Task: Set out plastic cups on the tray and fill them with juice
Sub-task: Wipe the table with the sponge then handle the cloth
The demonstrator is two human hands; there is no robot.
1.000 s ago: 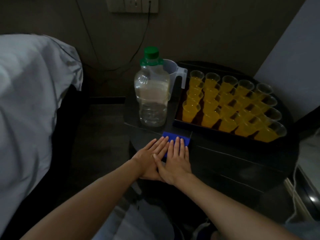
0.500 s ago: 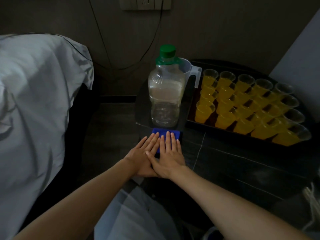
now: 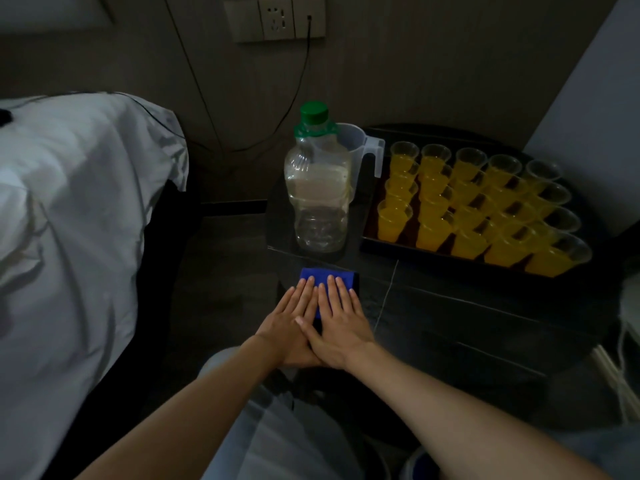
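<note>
A dark tray (image 3: 377,244) on the round black table holds several clear plastic cups (image 3: 394,220) filled with orange juice. Left of it stands a large clear bottle (image 3: 318,188) with a green cap, nearly empty, and a clear plastic jug (image 3: 360,154) behind it. My left hand (image 3: 289,323) and my right hand (image 3: 337,317) lie flat side by side, fingers straight, pressing on a blue cloth (image 3: 327,276) at the table's near left edge.
The black round table (image 3: 485,323) has a glass top. A bed with white sheets (image 3: 69,220) fills the left. A wall socket (image 3: 277,17) with a cable hanging from it is above the bottle. A white wall stands at right.
The view has shifted, so the table and tray appear further right and lower. Both hands stay flat on the blue cloth, with no visible change in their pose.
</note>
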